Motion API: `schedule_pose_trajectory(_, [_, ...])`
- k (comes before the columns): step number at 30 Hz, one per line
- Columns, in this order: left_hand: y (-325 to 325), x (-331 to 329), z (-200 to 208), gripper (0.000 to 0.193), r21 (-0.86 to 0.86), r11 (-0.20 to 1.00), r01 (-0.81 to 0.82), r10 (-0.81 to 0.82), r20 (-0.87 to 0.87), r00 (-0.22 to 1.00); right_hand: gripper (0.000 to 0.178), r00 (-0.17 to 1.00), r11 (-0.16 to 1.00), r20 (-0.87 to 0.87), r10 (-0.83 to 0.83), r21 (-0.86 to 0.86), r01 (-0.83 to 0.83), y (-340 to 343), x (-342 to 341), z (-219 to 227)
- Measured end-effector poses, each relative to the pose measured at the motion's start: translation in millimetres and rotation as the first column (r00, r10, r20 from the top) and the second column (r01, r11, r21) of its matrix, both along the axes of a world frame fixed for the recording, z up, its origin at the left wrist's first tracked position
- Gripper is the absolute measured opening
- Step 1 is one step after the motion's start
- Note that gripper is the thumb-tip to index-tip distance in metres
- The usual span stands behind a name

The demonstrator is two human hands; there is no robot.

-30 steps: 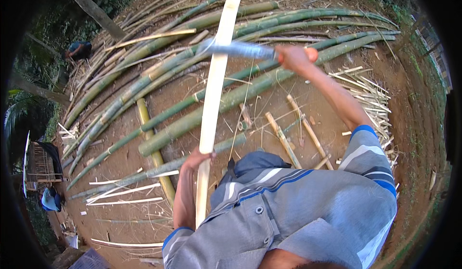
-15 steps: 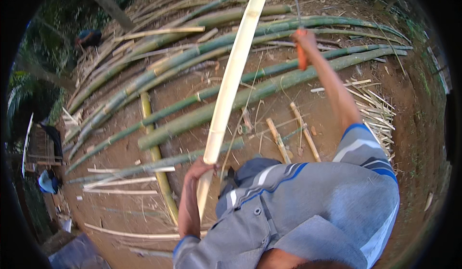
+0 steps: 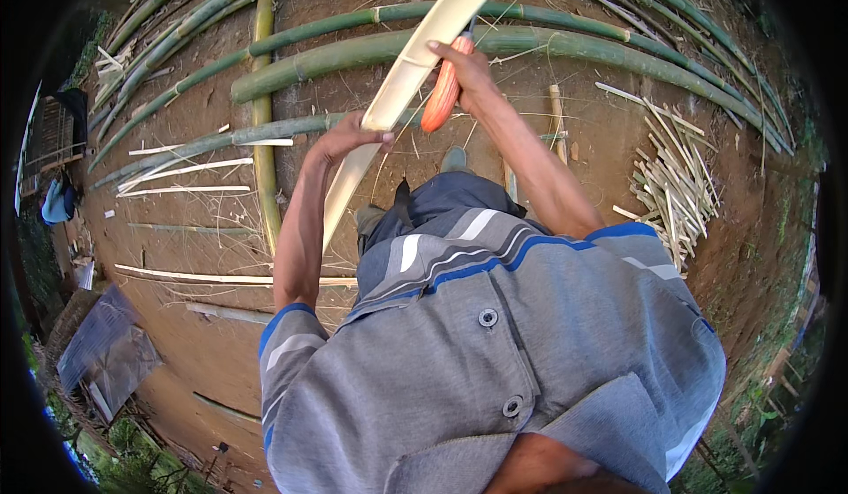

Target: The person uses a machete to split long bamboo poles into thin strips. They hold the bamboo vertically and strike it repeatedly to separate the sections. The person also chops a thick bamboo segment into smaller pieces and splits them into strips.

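Head view: at our far left a translucent sheet (image 3: 99, 339) lies on the brown earth, then thin, pale slivers (image 3: 190, 174) with straight edges. A smooth yellowish pole (image 3: 264, 145) runs beneath a thick, round green pole (image 3: 322, 72), which crosses behind our work. Our left hand (image 3: 347, 139) is curled around a long split bamboo strip (image 3: 413, 63), cream-coloured and slightly troughed, slanting up and away from our body. Our right hand (image 3: 468, 75) clasps a tool's ridged orange handle (image 3: 442, 97) beside the strip, blade mostly hidden. Farther right, a loose heap of pale splints (image 3: 676, 189) rests on the soil.
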State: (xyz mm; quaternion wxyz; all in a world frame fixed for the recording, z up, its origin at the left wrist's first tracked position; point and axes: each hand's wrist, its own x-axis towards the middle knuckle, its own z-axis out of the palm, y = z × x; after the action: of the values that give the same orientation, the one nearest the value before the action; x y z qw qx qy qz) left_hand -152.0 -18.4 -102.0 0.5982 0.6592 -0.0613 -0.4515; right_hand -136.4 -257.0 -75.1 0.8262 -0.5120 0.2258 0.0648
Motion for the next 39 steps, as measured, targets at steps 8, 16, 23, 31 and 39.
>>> schedule_pose_trajectory(8, [190,-99,-51,0.087,0.042,0.997,-0.067,0.065,0.043,0.997,0.04,0.985,0.988,0.081,-0.154,0.015,0.153,18,-5,20])
schedule_pose_trajectory(16, [216,-145,-58,0.054,-0.246,0.959,0.141,-0.227,-0.372,0.9,0.034,0.892,0.929,0.34,-0.297,-0.114,0.352,44,-26,42])
schedule_pose_trajectory(23, [224,-169,-36,0.044,0.304,0.946,-0.114,-0.025,0.419,0.908,0.025,0.941,0.037,0.298,-0.158,-0.951,0.307,77,-196,59])
schedule_pose_trajectory(31, [223,-198,-31,0.037,0.461,0.836,-0.299,-0.065,0.624,0.779,0.032,0.836,-0.37,-0.396,0.381,-0.894,-0.255,188,-279,48])
schedule_pose_trajectory(39, [226,-206,-37,0.039,0.389,0.852,-0.352,-0.015,0.688,0.726,0.024,0.961,-0.345,-0.275,0.017,-0.904,-0.252,108,-228,53])
